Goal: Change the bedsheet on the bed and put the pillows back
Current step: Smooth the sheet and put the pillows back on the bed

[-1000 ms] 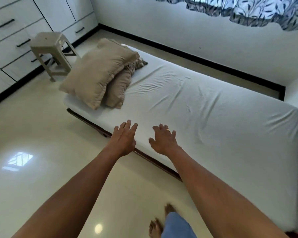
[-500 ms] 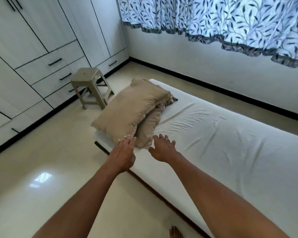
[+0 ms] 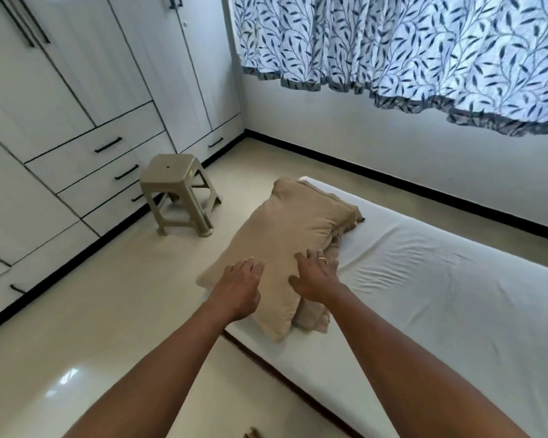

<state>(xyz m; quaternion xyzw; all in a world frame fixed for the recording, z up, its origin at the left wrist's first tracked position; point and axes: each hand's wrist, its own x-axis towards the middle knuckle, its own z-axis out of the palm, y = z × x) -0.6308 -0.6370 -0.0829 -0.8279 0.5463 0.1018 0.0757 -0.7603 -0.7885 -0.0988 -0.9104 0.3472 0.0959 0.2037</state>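
**Inspector:** State of the hands?

**Assistant:** The left hand and right hand are both spread, fingers straight, grasping nothing. They lie over the near half of the top pillow. I cannot tell whether the fingertips actually press it.

**Inspector:** Location of the task items?

**Assistant:** The top pillow extends away ahead of the fingers. It is stacked on a lower pillow, whose corner shows just behind the right hand. Both rest on the white sheet, which runs off to the right of the right fingers, wrinkled and still fitted.

**Inspector:** The step in hand, in your judgement?

**Assistant:** Clearing the pillows so the sheet can come off. I recommend the following:
- Carry the left fingers to the pillow edge on their left and the right fingers to the seam beside them.
- Close each hand on cover and filling together, not on loose cloth.
- Take the top pillow alone unless the lower one is firmly caught, since it could slide to the floor.

The stool, well beyond the left fingers, looks a fair place to set them down.

**Inspector:** Change from the earlier frames?

**Assistant:** A second ago both hands hung at the bed's near edge, with the pillows well ahead of the fingertips. Half a second ago the fingertips were just reaching the pillow's near corner. Now they are over it, and their spread is unchanged.
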